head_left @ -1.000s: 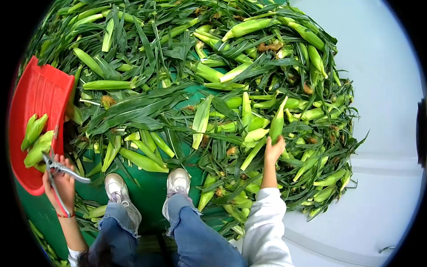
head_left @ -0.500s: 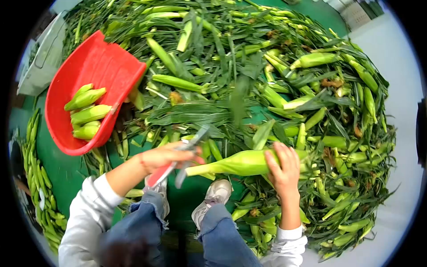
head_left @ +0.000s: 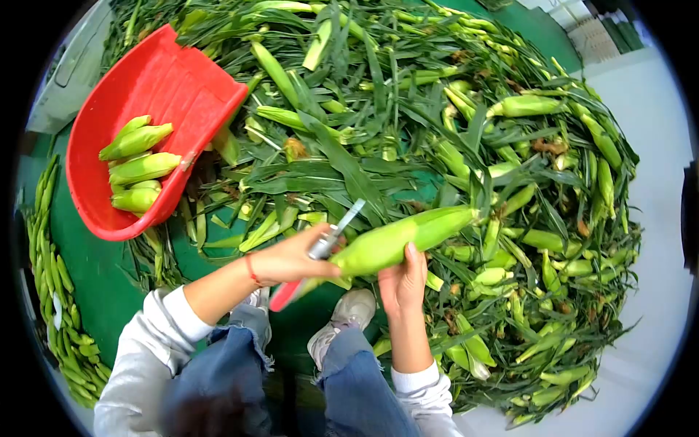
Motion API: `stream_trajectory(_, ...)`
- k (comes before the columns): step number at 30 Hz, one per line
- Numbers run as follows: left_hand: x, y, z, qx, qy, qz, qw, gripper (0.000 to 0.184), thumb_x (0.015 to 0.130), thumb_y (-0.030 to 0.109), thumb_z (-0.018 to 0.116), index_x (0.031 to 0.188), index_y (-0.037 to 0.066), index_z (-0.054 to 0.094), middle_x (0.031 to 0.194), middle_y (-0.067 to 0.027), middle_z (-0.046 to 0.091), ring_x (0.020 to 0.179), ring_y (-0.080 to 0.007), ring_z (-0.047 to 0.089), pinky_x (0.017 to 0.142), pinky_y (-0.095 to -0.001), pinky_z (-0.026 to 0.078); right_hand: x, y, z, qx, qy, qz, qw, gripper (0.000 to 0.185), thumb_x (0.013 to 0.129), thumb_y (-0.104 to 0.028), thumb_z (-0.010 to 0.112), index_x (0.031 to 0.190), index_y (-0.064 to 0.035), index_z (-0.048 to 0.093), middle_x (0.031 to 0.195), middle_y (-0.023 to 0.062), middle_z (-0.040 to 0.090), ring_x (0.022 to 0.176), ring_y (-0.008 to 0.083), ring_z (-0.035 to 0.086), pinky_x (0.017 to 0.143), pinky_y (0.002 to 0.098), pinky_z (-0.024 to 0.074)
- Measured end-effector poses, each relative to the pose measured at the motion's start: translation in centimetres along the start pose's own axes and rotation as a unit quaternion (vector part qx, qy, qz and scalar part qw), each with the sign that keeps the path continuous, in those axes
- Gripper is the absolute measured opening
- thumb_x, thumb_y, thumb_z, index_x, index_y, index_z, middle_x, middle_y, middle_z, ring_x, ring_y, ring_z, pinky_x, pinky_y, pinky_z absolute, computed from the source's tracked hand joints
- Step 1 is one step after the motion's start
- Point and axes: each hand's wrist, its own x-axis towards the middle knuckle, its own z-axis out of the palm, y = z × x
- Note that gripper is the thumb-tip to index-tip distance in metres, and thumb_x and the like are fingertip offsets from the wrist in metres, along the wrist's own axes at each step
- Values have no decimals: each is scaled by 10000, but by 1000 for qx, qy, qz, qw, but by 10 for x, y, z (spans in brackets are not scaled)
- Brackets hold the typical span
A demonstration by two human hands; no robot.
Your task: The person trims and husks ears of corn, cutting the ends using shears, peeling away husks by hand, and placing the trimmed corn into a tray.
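A green ear of corn in its husk (head_left: 404,240) lies tilted across the front of me, tip up to the right. My right hand (head_left: 403,282) grips it from below, the thumb along its near side. At its stalk end, my left hand (head_left: 297,256) is closed around red-handled pruning shears (head_left: 286,295), with a metal blade (head_left: 348,218) sticking up past the fingers. The left fingers are against or very near the base of the ear; which one I cannot tell. Part of the shears is hidden by the hand.
Left of the hands, a red scoop-shaped basket (head_left: 91,171) holds several husked ears (head_left: 145,169). A large heap of corn and cut leaves (head_left: 539,291) curves around the front and right. More ears (head_left: 54,291) line the far left on the green floor (head_left: 98,269). My shoes (head_left: 349,313) are below.
My right hand has moved left and under the ear, which is now tilted up to the right. The long stalk seen earlier at its base no longer shows. The left hand has closed in on the base.
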Motion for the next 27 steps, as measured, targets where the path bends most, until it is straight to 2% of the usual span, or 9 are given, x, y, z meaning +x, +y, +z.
stream_trajectory(2, -33, -48, -21, -470, 34, -98, 877, 426, 846, 71, 572, 1249, 133, 448, 1045, -57, 560, 975, -185, 574, 862, -332, 446, 5, -31, 12, -27, 97, -87, 991, 495, 790, -120, 697, 1202, -71, 427, 1143, 91, 512, 1060, 235, 524, 862, 418, 504)
stream_trajectory(4, -47, -48, -19, -510, 29, -166, 844, 535, 806, 27, 578, 1297, 145, 402, 1122, -90, 551, 1056, -254, 563, 962, -424, 416, 7, -31, 13, -36, 109, -126, 985, 528, 801, -122, 691, 1236, -87, 394, 1162, 89, 506, 1052, 227, 530, 847, 409, 513)
stream_trajectory(7, -57, -39, 11, -342, -55, -208, 915, 711, 824, 23, 519, 1434, 194, 196, 1194, -85, 503, 1128, -247, 524, 973, -392, 399, 7, -20, 15, -67, 100, -163, 979, 543, 823, -137, 679, 1265, -101, 367, 1172, 89, 503, 1032, 223, 539, 849, 398, 506)
stream_trajectory(10, -46, -12, 27, -307, -94, -214, 923, 809, 820, 86, 558, 1477, 211, 101, 1199, -59, 484, 1155, -189, 484, 933, -323, 376, 4, -9, 15, -85, 94, -139, 982, 557, 837, -153, 657, 1293, -104, 342, 1196, 94, 493, 1042, 224, 537, 851, 384, 500)
stream_trajectory(11, -33, -3, 30, -351, -69, -212, 910, 703, 792, 104, 637, 1366, 93, 230, 1031, -15, 483, 1013, -105, 453, 927, -269, 349, 0, -2, 19, -85, 85, -120, 985, 555, 841, -160, 651, 1296, -104, 339, 1198, 94, 493, 1046, 224, 536, 851, 382, 500)
stream_trajectory(17, -32, -21, 35, -253, -15, -123, 959, 639, 800, 56, 590, 1368, 49, 300, 920, -59, 542, 765, -133, 567, 711, -287, 484, -5, 9, 17, -79, 83, -114, 987, 509, 865, -202, 621, 1287, -97, 357, 1206, 99, 493, 1062, 233, 539, 859, 403, 504)
stream_trajectory(21, -43, -19, 23, -286, -17, -228, 931, 617, 854, 100, 573, 1399, 112, 284, 909, -83, 572, 800, -190, 601, 755, -343, 505, 1, 11, 12, -50, 78, -106, 990, 481, 874, -205, 615, 1273, -87, 374, 1219, 106, 495, 1067, 242, 544, 870, 414, 505)
stream_trajectory(25, -26, -9, 22, -474, 97, -198, 852, 333, 881, 296, 624, 1121, 139, 453, 926, -92, 583, 748, -199, 602, 714, -361, 528, -11, 22, 1, -16, 35, -92, 995, 494, 864, -200, 629, 1273, -78, 381, 1230, 103, 495, 1089, 244, 536, 894, 415, 495)
stream_trajectory(27, -12, -6, 21, -486, 127, -149, 852, 308, 888, 240, 607, 1114, 99, 453, 950, -92, 586, 793, -195, 608, 719, -356, 525, -22, 32, 7, 1, 20, -78, 997, 519, 843, -132, 633, 1283, -78, 363, 1229, 99, 486, 1112, 241, 515, 940, 414, 460)
